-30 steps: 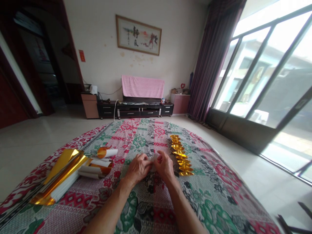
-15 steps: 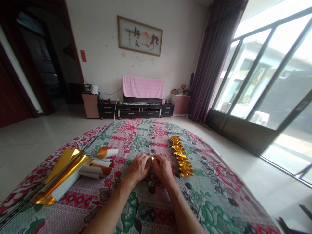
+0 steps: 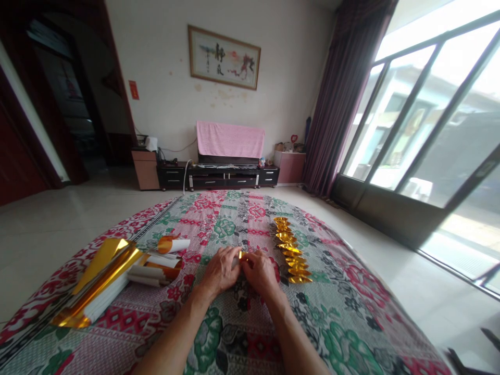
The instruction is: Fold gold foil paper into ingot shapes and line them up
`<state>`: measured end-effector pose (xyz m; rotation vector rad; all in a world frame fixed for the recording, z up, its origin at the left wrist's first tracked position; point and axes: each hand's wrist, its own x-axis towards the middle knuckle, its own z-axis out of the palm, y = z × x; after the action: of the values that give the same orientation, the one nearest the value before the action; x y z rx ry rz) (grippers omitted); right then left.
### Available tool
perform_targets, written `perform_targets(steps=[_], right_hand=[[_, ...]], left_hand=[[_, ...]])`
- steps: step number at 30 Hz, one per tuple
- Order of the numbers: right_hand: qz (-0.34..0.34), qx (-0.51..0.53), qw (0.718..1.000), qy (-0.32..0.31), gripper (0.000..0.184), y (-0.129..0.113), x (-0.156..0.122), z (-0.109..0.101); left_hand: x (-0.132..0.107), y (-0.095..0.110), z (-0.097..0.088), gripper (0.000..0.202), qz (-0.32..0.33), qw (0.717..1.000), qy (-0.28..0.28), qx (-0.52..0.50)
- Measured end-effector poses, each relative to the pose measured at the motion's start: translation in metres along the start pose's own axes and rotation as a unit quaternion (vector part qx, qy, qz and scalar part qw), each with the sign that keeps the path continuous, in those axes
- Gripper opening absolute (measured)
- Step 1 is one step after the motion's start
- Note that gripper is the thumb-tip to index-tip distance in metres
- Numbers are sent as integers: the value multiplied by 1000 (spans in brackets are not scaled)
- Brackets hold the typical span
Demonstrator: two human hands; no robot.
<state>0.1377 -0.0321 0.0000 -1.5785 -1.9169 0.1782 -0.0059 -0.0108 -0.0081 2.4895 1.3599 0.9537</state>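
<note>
Two hands meet over the cloth, left of the row of folded gold pieces [image 3: 294, 251], which serves as the landmark here. Between their fingertips is a small gold piece [image 3: 241, 255], mostly hidden, so I cannot tell which way its long axis runs. The left hand [image 3: 222, 268] is bent narrow, thumb and fingers closed on that piece; the right hand [image 3: 260, 271] pinches it from the other side, and neither is clearly nearer to it. The right hand is nearer to the row, whose line runs away from the person, each piece lying crosswise close to its neighbour.

Well left of the row, past the left hand, a bundle of gold sheets [image 3: 103, 281] slants from near left to far right. Between bundle and row, on the bundle's side, lie curled sheets [image 3: 145, 274] with pale sides showing, and a small curled sheet [image 3: 179, 245] just beyond them. A flowered cloth [image 3: 223, 227] lies under everything, the row included.

Beyond the row, across the floor, a dark stand [image 3: 214, 182] has closed drawers; their contents cannot be seen. A pink cover [image 3: 230, 139] drapes something above it.
</note>
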Motion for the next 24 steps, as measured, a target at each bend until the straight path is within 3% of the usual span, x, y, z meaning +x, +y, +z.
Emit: perform_targets(steps=[8,24], right_hand=[[25,-13,1000,6,18,-3,-2,1],[-25,10,1000,10,20,0,-2,-1]], left_hand=[[0,-3,-2,33,18,1000,-9,-11],[-1,6,-11,24,33,998,-43,20]])
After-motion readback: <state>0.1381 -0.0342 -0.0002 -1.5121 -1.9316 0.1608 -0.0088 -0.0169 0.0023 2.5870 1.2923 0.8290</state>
